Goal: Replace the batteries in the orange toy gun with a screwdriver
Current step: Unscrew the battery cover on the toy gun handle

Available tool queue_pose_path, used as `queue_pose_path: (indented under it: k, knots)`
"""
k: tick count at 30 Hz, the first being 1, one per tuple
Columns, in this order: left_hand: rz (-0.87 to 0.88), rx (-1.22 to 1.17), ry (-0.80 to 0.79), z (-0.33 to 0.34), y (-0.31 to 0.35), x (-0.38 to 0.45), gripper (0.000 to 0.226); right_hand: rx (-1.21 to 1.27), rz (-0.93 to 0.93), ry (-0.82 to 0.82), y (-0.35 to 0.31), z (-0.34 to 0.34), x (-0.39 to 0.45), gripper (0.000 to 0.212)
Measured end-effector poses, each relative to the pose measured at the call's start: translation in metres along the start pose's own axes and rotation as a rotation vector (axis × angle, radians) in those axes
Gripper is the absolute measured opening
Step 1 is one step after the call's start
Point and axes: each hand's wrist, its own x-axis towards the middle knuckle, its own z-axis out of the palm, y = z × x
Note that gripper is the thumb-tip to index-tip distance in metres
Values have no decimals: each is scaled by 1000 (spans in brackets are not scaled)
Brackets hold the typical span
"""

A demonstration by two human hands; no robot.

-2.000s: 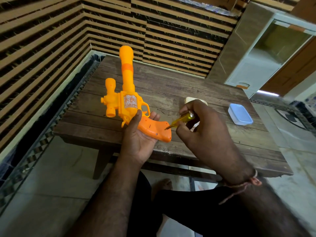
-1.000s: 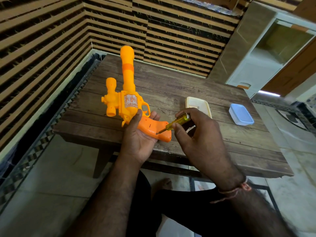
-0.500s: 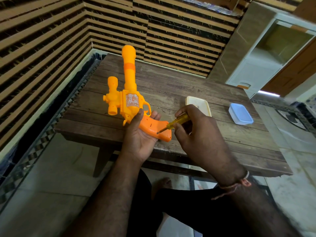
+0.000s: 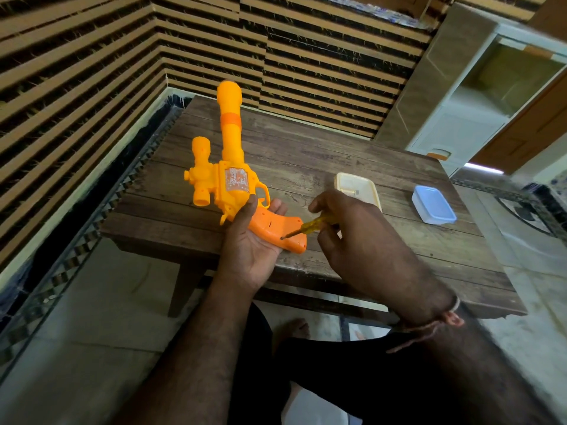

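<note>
The orange toy gun (image 4: pixel 230 176) is held over the near edge of the wooden table (image 4: pixel 322 148), barrel pointing away and a small scope on its left side. My left hand (image 4: pixel 250 243) cradles the darker orange grip from below, thumb across the frame. My right hand (image 4: pixel 365 240) pinches a small screwdriver (image 4: pixel 303 228) with a clear yellow handle. Its metal tip touches a screw hole in the lower part of the grip.
A cream open tray (image 4: pixel 368 185) lies on the table behind my right hand, with a small item inside. A blue-lidded plastic box (image 4: pixel 432 205) sits further right. A slatted wall runs behind and to the left; tiled floor and my legs are below.
The screwdriver tip has slid from the grip's end edge inward onto the screw hole. My right hand has shifted slightly. The gun stays in my left hand.
</note>
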Motion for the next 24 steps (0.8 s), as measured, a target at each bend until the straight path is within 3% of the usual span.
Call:
queue_pose_path:
  k: [5, 8, 15, 21, 24]
  knots:
    - [-1, 5, -20, 1, -2, 0, 121, -57, -26, 1, 0, 1, 0, 10]
    - [1, 28, -22, 0, -3, -1, 121, -165, -2, 20, 0, 1, -1, 12]
    - [14, 24, -75, -4, -3, 2, 95, 20, -77, 7, 1, 2, 0, 24]
    - [9, 21, -74, -6, -5, 2, 104, -38, -40, 24, 3, 6, -1, 8]
    - [12, 32, -82, -8, -3, 3, 104, 17, -47, -16, 2, 4, 0, 16]
